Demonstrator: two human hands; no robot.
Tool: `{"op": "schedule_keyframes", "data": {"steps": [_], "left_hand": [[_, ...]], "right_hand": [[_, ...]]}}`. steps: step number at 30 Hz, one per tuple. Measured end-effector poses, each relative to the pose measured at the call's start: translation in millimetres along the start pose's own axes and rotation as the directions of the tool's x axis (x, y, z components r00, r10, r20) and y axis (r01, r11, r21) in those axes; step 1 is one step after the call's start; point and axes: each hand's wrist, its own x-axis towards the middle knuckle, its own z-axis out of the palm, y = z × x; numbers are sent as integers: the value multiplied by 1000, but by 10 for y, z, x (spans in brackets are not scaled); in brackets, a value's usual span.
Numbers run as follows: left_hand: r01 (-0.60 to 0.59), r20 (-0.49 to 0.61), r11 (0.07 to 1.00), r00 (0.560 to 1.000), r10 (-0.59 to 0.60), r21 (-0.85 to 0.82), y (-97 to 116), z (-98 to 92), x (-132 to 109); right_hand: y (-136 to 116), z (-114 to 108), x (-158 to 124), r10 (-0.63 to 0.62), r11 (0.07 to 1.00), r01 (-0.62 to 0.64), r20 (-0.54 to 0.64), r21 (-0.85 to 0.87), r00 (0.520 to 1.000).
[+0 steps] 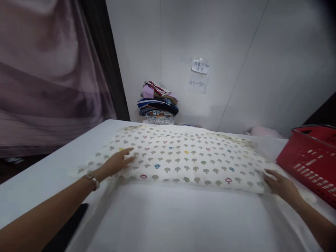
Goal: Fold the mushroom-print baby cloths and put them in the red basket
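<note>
A white pillow (183,157) printed with small mushrooms lies flat across the white table (170,217). My left hand (118,162) rests on its left part with the fingers stretched out flat; a watch sits on that wrist. My right hand (279,183) lies at the pillow's near right corner, fingers extended against the edge of the fabric. Neither hand grips anything.
A red plastic basket (309,161) stands at the table's right edge. A stack of folded clothes (158,103) sits at the back against the white wall, under a paper note (200,66). A pink bundle (265,132) lies at the back right. A mauve curtain (47,70) hangs left.
</note>
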Motion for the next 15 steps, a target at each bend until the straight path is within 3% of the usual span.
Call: {"op": "schedule_keyframes", "data": {"steps": [3, 6, 8, 10, 13, 15], "left_hand": [[-322, 156, 934, 941, 299, 153, 42, 96, -460], [-472, 191, 836, 881, 434, 280, 71, 273, -668], [-449, 164, 816, 893, 419, 363, 103, 392, -663], [-374, 127, 819, 926, 355, 436, 164, 481, -593], [-258, 92, 825, 965, 245, 503, 289, 511, -497], [-214, 90, 822, 976, 197, 527, 361, 447, -513]], "right_hand": [[618, -98, -166, -122, 991, 120, -45, -55, 991], [934, -66, -279, -322, 942, 319, -4, -106, 947], [937, -1, -323, -439, 874, 434, 29, -218, 898], [822, 58, -334, -487, 802, 468, 45, -371, 872], [597, 43, -301, -424, 734, 410, 106, -542, 900], [517, -78, -279, -357, 717, 384, 166, -581, 919]]}}
